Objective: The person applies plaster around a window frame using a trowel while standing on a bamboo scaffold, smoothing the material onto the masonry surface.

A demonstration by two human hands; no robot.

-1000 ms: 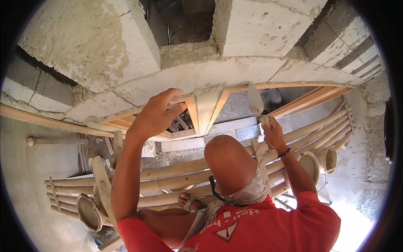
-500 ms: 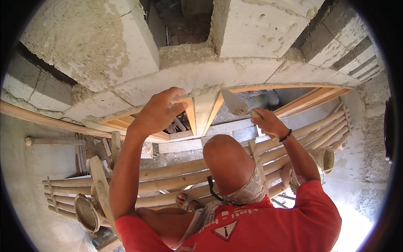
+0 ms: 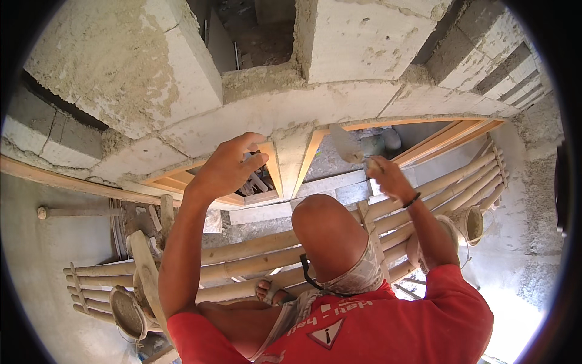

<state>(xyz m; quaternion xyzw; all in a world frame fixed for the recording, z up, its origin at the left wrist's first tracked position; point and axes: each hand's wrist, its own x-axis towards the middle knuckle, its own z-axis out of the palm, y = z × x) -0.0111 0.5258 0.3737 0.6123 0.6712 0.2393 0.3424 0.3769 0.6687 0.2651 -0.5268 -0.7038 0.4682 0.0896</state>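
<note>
My right hand [image 3: 391, 179] is closed around the handle of a trowel [image 3: 345, 145], whose grey blade points up and left toward the wall. A dab of mortar shows near the blade's handle end. Raised in front of the wall, my left hand [image 3: 229, 165] holds nothing, its fingers apart and slightly curled. Between the two hands runs a narrow mortared pillar [image 3: 291, 155] with wooden frames [image 3: 312, 159] on both sides. Above them spans a band of pale blocks [image 3: 254, 118], with rough mortar along its joints.
Below me is a bamboo pole platform [image 3: 230, 267] where my sandalled foot rests. A mortar-caked bucket [image 3: 127, 312] hangs at the left, another bucket [image 3: 470, 224] at the right. An upright plank [image 3: 145, 267] stands by my left arm. Large blocks [image 3: 364, 42] stand above the band.
My right hand has shifted slightly right, carrying the trowel with it, and its blade looks narrower and more tilted. My left hand stays nearly in place. The whole view has shifted a little.
</note>
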